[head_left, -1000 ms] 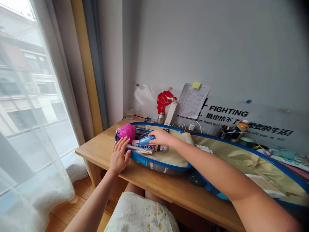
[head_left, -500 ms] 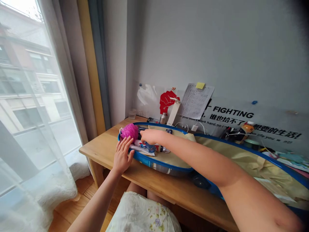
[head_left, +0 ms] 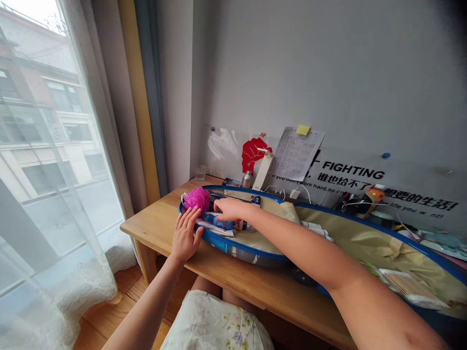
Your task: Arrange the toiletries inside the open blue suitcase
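**A:** Closest in, at 11 o'clock, the left hand (head_left: 186, 236) sits open, fingers spread wide, tips just by the blue rim of an open suitcase (head_left: 241, 249). It's got hold of nothing!

**B:** And the right hand (head_left: 229, 210)?

**A:** Reaching in at 12 o'clock, fingers curled down over a blue tube (head_left: 215, 219). Are they gripping it? From up here I can't tell.

**B:** What's lying in that near half of the case right now?

**A:** It's well populated at the 11 o'clock end: a pink mesh bath puff (head_left: 196, 199), dark pens (head_left: 233, 197) along the rim and a white paper packet (head_left: 214, 228) under the fingers. Beige lining (head_left: 255, 243) shows bare toward 1 o'clock.

**B:** And the other half, out at 2 o'clock?

**A:** Mostly bare beige lining (head_left: 379, 243), with a clear bag of wooden sticks (head_left: 410, 288) at its far corner.

**B:** Beyond that?

**A:** Along the back of the wooden desk (head_left: 153, 228), a small orange bottle (head_left: 374, 199) stands against a "FIGHTING" wall poster (head_left: 350, 171).
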Motion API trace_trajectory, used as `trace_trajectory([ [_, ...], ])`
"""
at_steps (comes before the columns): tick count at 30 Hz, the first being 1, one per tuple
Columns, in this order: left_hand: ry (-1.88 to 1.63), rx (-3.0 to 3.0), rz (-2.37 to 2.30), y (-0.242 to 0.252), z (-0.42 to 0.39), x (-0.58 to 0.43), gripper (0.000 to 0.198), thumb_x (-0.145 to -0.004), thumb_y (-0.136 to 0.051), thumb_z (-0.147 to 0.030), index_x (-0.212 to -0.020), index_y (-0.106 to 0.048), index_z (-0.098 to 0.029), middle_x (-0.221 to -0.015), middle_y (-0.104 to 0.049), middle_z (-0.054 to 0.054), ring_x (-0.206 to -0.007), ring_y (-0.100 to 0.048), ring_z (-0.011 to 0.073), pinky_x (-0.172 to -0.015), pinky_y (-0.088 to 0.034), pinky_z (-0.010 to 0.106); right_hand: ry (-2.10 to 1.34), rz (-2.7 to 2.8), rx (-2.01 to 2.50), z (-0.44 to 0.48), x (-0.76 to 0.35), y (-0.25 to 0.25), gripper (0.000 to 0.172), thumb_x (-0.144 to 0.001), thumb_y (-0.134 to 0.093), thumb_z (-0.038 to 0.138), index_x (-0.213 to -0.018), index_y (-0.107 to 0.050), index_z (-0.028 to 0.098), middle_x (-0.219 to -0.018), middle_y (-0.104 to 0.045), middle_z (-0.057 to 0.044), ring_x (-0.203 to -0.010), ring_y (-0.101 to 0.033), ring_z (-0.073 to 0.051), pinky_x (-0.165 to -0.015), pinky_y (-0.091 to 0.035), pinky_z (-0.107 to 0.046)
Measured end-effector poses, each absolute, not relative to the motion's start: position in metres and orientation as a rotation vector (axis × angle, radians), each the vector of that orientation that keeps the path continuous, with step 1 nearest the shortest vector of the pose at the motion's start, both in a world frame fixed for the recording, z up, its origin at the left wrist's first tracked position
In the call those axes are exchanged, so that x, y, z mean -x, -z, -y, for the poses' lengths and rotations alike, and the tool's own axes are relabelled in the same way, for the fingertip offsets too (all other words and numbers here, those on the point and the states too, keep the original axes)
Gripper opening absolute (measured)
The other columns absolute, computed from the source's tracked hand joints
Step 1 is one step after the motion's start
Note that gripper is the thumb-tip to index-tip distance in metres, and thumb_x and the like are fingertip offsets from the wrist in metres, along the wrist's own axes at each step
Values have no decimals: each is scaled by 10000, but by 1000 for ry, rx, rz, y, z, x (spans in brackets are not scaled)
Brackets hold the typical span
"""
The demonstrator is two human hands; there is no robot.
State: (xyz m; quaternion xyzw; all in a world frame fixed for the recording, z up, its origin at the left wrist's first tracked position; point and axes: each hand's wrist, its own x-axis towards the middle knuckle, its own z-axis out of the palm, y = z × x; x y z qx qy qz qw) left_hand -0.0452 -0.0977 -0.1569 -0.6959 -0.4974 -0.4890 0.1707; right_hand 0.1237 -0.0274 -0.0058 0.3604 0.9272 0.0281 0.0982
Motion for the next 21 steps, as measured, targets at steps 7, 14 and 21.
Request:
trace_trajectory([
  [7, 1392, 1979, 1428, 158, 98, 45, 501, -992, -342, -407, -1419, -459, -173, -1401, -564, 129, -1366, -442, 263, -1150, -283, 464, -56, -2743, -1094, 33, -131, 23, 426, -804, -624, 234, -1230, -624, 237, -1176, -671, -83, -999, -665, -219, -724, -471, -263],
  [14, 1383, 1981, 1470, 159, 97, 46, 512, -986, -334, -420, -1417, -468, -177, -1396, -567, 131, -1363, -446, 267, -1161, -271, 475, -52, -2808, -1104, 36, -125, 32, 374, -873, -544, 237, -1230, -651, 260, -1244, -633, -92, -1107, -634, -237, -828, -477, -288],
  [21, 1373, 1974, 1468, 158, 98, 46, 503, -992, -323, -431, -1408, -474, -191, -1393, -569, 125, -1357, -450, 265, -1158, -275, 475, -7, -2848, -1141, 35, -124, 36, 349, -865, -560, 240, -1191, -681, 249, -1188, -658, -88, -1057, -651, -224, -802, -478, -273],
])
